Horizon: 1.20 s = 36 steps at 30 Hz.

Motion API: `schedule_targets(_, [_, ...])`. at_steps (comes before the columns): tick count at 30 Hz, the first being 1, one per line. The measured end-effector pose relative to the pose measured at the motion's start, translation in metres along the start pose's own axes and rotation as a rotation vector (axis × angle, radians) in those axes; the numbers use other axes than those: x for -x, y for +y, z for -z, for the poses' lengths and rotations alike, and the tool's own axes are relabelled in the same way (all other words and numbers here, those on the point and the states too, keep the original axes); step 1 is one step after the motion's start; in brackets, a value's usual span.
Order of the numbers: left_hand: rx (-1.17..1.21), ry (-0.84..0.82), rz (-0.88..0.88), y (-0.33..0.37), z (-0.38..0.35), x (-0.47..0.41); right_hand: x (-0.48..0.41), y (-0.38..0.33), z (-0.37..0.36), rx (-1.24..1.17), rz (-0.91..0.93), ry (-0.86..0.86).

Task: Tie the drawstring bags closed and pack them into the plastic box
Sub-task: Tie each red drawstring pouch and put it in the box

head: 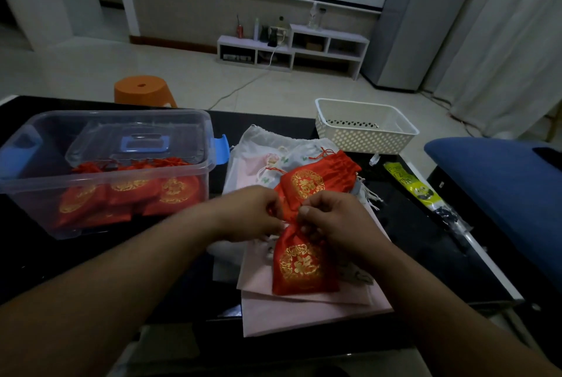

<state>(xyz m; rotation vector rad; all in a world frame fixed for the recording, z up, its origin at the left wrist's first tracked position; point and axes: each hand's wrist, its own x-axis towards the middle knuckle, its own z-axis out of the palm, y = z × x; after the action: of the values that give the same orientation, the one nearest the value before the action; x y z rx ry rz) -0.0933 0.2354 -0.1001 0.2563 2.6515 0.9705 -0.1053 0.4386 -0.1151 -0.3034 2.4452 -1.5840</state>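
Note:
A red drawstring bag with a gold flower print (302, 267) lies on pale cloth bags in front of me. My left hand (255, 214) and my right hand (333, 221) both pinch its gathered neck and red string. A second red bag (316, 182) lies just behind them, its mouth loose. On the left stands the clear plastic box (36, 185), and inside it are several red bags (170, 191). Its lid with a blue handle (143, 142) rests tilted in the box.
Pink and white cloth bags (304, 313) are stacked on the black table. A white perforated basket (365, 126) stands at the back right, a green-black packet (410, 185) to its front. An orange stool (143, 91) stands behind the table and a blue cushion (498, 188) lies right.

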Motion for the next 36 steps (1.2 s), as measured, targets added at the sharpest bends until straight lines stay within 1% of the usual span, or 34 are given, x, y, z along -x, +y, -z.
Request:
schedule_targets(2, [-0.190, 0.038, -0.019, 0.004, 0.018, 0.008, -0.002, -0.002, -0.002, -0.022, -0.033, -0.013])
schedule_targets(3, [-0.204, 0.073, -0.026, 0.006, 0.023, 0.012, -0.003, -0.004, -0.002, -0.019, -0.041, -0.019])
schedule_targets(4, [-0.144, 0.104, -0.031, 0.010, 0.025, 0.014, -0.003, -0.006, -0.002, -0.003, -0.045, -0.022])
schedule_targets(7, [0.236, 0.169, -0.073, 0.025, 0.021, 0.011, -0.005, -0.011, -0.003, 0.118, -0.031, -0.023])
schedule_targets(9, [0.401, 0.206, -0.120, 0.031, 0.019, 0.002, -0.005, -0.014, -0.004, 0.190, -0.013, -0.035])
schedule_targets(13, [0.587, 0.210, -0.151, 0.035, 0.014, -0.014, -0.003, -0.015, -0.006, 0.256, 0.026, -0.075])
schedule_targets(16, [0.636, 0.203, -0.154, 0.040, 0.006, -0.019, -0.003, -0.013, -0.008, 0.291, 0.046, -0.055])
schedule_targets(17, [0.626, 0.204, -0.168, 0.042, 0.004, -0.019, -0.002, -0.013, -0.009, 0.282, 0.036, -0.049])
schedule_targets(19, [0.548, 0.217, -0.210, 0.045, 0.004, -0.018, -0.002, -0.013, -0.010, 0.171, -0.026, -0.052])
schedule_targets(20, [0.461, 0.269, -0.235, 0.043, 0.004, -0.017, -0.002, -0.013, -0.009, 0.091, -0.065, -0.059])
schedule_targets(23, [0.003, 0.601, -0.270, 0.027, 0.011, -0.011, -0.002, -0.014, -0.005, -0.126, -0.175, -0.041])
schedule_targets(24, [-0.070, 0.635, -0.261, 0.023, 0.013, -0.007, -0.002, -0.015, -0.003, -0.181, -0.197, -0.032])
schedule_targets(25, [-0.098, 0.595, -0.237, 0.019, 0.012, -0.003, -0.002, -0.016, -0.002, -0.228, -0.212, -0.028])
schedule_targets(27, [-0.142, 0.411, -0.193, 0.013, 0.006, 0.004, -0.003, -0.015, -0.001, -0.284, -0.233, -0.028])
schedule_targets(29, [-0.224, 0.296, -0.204, 0.009, -0.002, 0.008, -0.005, -0.013, -0.002, -0.262, -0.234, -0.034])
schedule_targets(34, [-0.233, 0.162, -0.240, 0.002, -0.010, 0.008, -0.003, -0.013, -0.002, -0.209, -0.193, -0.063])
schedule_targets(36, [-0.221, 0.170, -0.247, 0.001, -0.011, 0.007, -0.003, -0.012, -0.001, -0.195, -0.178, -0.079])
